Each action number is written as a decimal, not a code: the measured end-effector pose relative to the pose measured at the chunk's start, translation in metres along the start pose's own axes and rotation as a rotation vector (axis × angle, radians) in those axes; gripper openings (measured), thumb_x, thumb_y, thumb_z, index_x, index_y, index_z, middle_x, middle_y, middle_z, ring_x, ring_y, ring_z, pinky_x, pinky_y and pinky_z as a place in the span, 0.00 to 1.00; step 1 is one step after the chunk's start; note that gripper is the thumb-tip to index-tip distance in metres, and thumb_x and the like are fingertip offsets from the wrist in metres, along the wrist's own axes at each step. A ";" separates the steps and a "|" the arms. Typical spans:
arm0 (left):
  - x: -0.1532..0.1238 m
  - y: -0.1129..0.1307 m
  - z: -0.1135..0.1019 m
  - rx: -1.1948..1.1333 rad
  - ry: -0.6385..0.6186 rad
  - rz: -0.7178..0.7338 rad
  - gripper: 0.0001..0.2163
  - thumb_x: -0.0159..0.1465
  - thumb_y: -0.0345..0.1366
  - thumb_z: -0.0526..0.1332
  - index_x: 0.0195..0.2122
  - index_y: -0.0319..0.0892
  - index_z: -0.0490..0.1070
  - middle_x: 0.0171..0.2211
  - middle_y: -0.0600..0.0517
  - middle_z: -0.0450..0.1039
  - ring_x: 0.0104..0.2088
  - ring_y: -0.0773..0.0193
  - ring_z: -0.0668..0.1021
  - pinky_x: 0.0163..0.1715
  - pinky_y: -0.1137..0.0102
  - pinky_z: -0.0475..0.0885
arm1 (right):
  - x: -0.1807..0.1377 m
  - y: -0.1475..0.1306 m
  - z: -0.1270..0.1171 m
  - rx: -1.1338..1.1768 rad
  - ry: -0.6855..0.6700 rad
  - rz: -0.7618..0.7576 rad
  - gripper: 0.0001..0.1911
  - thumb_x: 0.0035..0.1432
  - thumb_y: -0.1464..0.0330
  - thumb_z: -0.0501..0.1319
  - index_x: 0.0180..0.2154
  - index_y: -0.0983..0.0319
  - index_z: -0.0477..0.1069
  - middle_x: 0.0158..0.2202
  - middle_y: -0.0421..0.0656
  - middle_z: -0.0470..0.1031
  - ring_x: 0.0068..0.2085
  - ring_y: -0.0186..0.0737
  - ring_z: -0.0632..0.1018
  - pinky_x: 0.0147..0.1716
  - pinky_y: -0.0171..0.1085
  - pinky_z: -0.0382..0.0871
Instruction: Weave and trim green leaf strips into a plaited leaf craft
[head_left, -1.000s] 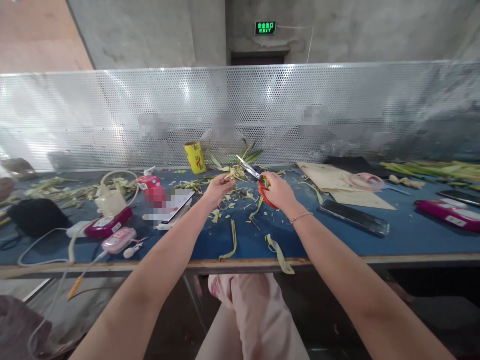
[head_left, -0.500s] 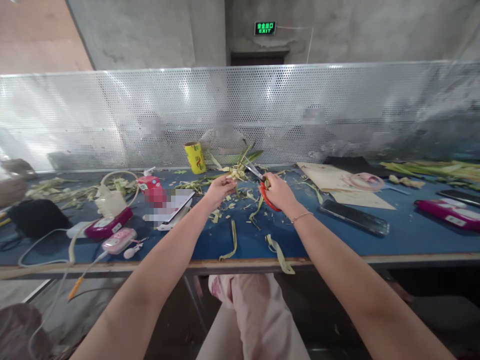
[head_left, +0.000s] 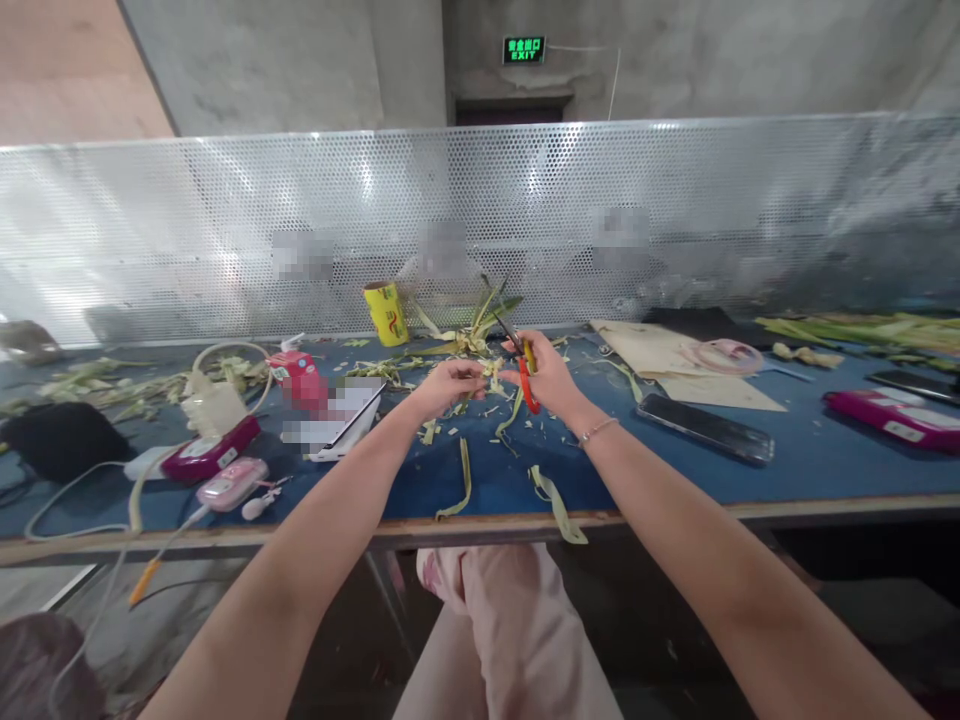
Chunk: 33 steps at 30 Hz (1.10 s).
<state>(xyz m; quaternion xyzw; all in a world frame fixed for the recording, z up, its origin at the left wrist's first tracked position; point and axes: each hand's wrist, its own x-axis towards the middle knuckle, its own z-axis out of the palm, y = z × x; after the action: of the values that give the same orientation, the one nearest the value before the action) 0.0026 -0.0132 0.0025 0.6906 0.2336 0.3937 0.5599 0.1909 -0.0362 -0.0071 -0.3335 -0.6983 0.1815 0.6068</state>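
- red-handled scissors (head_left: 527, 385) — held above the middle of the blue worktop (head_left: 675, 470), blades pointing away toward a heap of green leaves (head_left: 480, 335).
- right hand (head_left: 551, 380) closed around the scissors' handles.
- left hand (head_left: 446, 385) just beside it, fingertips pinched on a small pale leaf piece (head_left: 491, 372) between the two hands.
- cut leaf strips (head_left: 465, 470) litter the worktop below the hands — two hang over its near edge.
- a yellow cup (head_left: 385, 313) stands behind on the left; a dark phone (head_left: 709, 428) lies to the right.

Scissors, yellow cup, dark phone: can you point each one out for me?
scissors (head_left: 529, 392), head view, on the red handle loop.
yellow cup (head_left: 386, 313), head view, on its printed side wall.
dark phone (head_left: 709, 428), head view, on the middle of its screen.
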 end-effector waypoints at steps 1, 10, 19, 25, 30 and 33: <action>-0.001 0.002 0.000 -0.026 -0.023 -0.021 0.12 0.45 0.34 0.69 0.29 0.35 0.72 0.20 0.54 0.69 0.21 0.70 0.73 0.25 0.74 0.66 | -0.001 -0.002 0.001 0.034 -0.029 0.001 0.28 0.40 0.62 0.68 0.43 0.57 0.60 0.43 0.45 0.70 0.46 0.43 0.72 0.48 0.45 0.65; -0.007 0.011 -0.005 -0.193 -0.125 -0.165 0.10 0.42 0.30 0.69 0.27 0.34 0.73 0.18 0.54 0.69 0.18 0.72 0.71 0.22 0.74 0.67 | -0.008 -0.017 0.008 0.269 -0.216 0.061 0.24 0.41 0.63 0.67 0.40 0.57 0.61 0.40 0.43 0.72 0.39 0.38 0.75 0.43 0.43 0.71; -0.005 0.007 -0.007 -0.193 -0.164 -0.195 0.09 0.43 0.29 0.68 0.26 0.34 0.73 0.17 0.53 0.69 0.17 0.72 0.71 0.21 0.75 0.68 | -0.007 -0.017 0.009 0.223 -0.151 0.006 0.20 0.43 0.64 0.65 0.39 0.58 0.62 0.34 0.41 0.73 0.36 0.37 0.76 0.38 0.41 0.72; -0.005 0.008 -0.007 -0.201 -0.168 -0.184 0.09 0.43 0.29 0.68 0.26 0.34 0.73 0.15 0.53 0.69 0.17 0.70 0.72 0.20 0.75 0.68 | -0.006 -0.018 0.009 0.225 -0.141 0.013 0.20 0.42 0.65 0.66 0.39 0.58 0.62 0.33 0.40 0.73 0.34 0.36 0.75 0.38 0.40 0.71; -0.006 0.011 -0.004 -0.204 -0.169 -0.189 0.09 0.42 0.28 0.68 0.25 0.34 0.72 0.17 0.53 0.70 0.16 0.71 0.71 0.20 0.75 0.69 | -0.006 -0.025 0.008 0.237 -0.141 0.024 0.21 0.41 0.65 0.67 0.38 0.58 0.62 0.32 0.40 0.73 0.34 0.36 0.76 0.39 0.41 0.72; -0.007 0.012 -0.001 -0.217 -0.163 -0.163 0.08 0.42 0.28 0.68 0.24 0.34 0.73 0.15 0.53 0.69 0.16 0.71 0.71 0.19 0.75 0.69 | -0.007 -0.029 0.006 0.232 -0.151 0.032 0.21 0.41 0.64 0.67 0.38 0.58 0.62 0.32 0.40 0.73 0.34 0.37 0.76 0.39 0.41 0.72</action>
<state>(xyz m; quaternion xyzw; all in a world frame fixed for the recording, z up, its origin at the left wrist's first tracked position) -0.0036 -0.0207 0.0124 0.6345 0.1986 0.3125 0.6785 0.1785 -0.0605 0.0057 -0.2577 -0.7109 0.2952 0.5840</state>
